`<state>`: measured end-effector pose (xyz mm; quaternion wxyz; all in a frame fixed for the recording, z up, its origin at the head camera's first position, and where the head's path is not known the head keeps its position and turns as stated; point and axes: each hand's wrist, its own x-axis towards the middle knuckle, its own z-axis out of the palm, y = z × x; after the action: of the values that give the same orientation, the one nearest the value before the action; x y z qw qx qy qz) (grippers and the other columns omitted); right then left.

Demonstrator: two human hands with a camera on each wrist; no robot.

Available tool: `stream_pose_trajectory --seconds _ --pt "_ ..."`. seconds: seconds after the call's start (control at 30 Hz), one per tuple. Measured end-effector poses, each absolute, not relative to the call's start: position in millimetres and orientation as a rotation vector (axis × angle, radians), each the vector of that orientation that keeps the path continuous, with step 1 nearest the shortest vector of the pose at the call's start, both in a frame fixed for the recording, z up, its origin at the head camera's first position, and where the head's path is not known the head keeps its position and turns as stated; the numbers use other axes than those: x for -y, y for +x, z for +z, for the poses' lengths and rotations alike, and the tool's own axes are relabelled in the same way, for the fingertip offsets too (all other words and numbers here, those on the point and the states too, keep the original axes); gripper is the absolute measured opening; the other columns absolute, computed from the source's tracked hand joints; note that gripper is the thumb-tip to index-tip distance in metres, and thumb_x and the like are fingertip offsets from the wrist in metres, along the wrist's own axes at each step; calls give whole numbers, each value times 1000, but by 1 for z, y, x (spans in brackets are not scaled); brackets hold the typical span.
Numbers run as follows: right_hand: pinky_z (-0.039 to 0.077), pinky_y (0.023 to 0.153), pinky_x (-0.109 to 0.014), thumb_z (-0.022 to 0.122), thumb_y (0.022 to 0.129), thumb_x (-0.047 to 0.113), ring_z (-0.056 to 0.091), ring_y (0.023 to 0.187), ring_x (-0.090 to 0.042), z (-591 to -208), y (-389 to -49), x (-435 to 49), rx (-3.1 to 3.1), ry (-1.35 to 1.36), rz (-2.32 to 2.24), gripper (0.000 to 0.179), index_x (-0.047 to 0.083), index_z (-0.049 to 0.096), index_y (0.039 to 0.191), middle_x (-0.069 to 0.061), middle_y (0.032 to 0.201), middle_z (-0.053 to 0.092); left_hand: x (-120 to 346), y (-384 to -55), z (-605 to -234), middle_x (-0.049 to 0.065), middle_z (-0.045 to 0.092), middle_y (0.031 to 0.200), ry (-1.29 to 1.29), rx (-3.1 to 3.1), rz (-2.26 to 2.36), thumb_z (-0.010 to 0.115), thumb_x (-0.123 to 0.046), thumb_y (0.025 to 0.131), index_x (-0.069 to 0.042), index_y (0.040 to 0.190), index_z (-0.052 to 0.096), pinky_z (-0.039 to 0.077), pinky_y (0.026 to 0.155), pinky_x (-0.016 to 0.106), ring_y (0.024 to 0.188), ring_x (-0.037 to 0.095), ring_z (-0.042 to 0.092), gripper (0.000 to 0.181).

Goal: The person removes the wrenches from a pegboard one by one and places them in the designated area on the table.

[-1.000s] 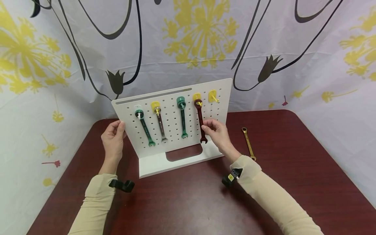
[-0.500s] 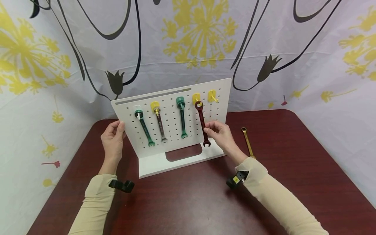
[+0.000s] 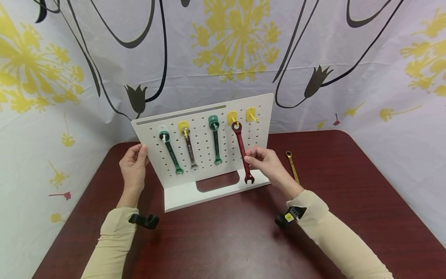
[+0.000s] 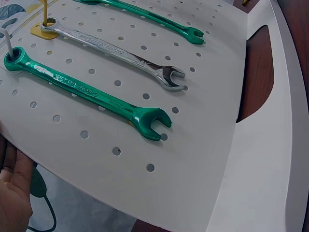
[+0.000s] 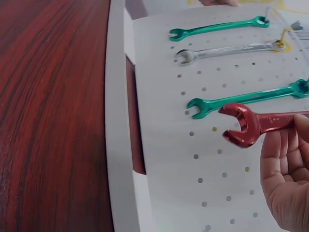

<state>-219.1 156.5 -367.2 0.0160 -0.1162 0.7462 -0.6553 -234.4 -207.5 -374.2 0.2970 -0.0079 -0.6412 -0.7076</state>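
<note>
My right hand (image 3: pixel 266 162) pinches a red combination wrench (image 3: pixel 242 153) by its shank. Its ring end overlaps the tip of a yellow hook (image 3: pixel 232 117) in the head view, while its open end hangs down and tilts out from the white pegboard (image 3: pixel 202 151). The right wrist view shows the red wrench's jaw (image 5: pixel 244 124) standing off from the board. My left hand (image 3: pixel 134 166) grips the pegboard's left edge. On other hooks hang a green wrench (image 4: pixel 87 92) at the left, a chrome wrench (image 4: pixel 111 50) and a second green wrench (image 3: pixel 216 143).
A gold wrench (image 3: pixel 292 164) lies on the dark red table (image 3: pixel 216 240) to the right of the board, partly behind my right forearm. At the board's right end a yellow hook (image 3: pixel 251 115) carries nothing. A patterned curtain (image 3: pixel 223 46) hangs behind.
My right hand has drawn the red wrench's lower end outward and down, away from the board, and its ring has slid forward along the hook. My left hand stays put.
</note>
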Motion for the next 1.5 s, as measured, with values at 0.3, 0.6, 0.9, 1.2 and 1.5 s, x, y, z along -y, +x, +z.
stream_pose_trajectory --seconds 0.3,0.6,0.9,1.2,1.5 --pt "55 65 -24 59 90 0 56 70 -6 -359 -213 -163 -2154 -387 -2086 8 9 60 91 6 76 60 207 -235 -374 -6 66 80 -30 1689 -1891 66 -15 88 -16 90 67 54 70 14 75 1 64 3" --pt "55 65 -23 58 90 -2 56 70 -6 -351 -209 -163 -2117 -403 -2096 16 14 62 89 6 76 60 207 -234 -375 -7 65 78 -24 1696 -1885 66 -15 88 -16 90 67 53 67 13 69 0 60 2" --pt "56 66 -24 58 89 -3 58 70 -6 -347 -203 -175 -2115 -431 -2137 18 14 62 87 6 77 62 207 -234 -376 -5 66 79 -30 1684 -1896 67 -16 87 -16 90 68 54 68 14 74 1 64 3" --pt "55 64 -21 60 90 -1 59 67 -5 -350 -197 -205 -2175 -390 -2166 18 17 63 86 8 77 63 207 -234 -374 -8 67 80 -19 1695 -1889 66 -16 88 -17 90 67 54 71 14 77 1 65 3" --pt "56 64 -22 62 90 5 62 70 -6 -356 -191 -239 -2257 -303 -2170 8 13 62 89 5 80 63 207 -233 -373 -8 67 82 -14 1705 -1895 66 -16 88 -17 90 67 53 72 14 78 2 65 2"
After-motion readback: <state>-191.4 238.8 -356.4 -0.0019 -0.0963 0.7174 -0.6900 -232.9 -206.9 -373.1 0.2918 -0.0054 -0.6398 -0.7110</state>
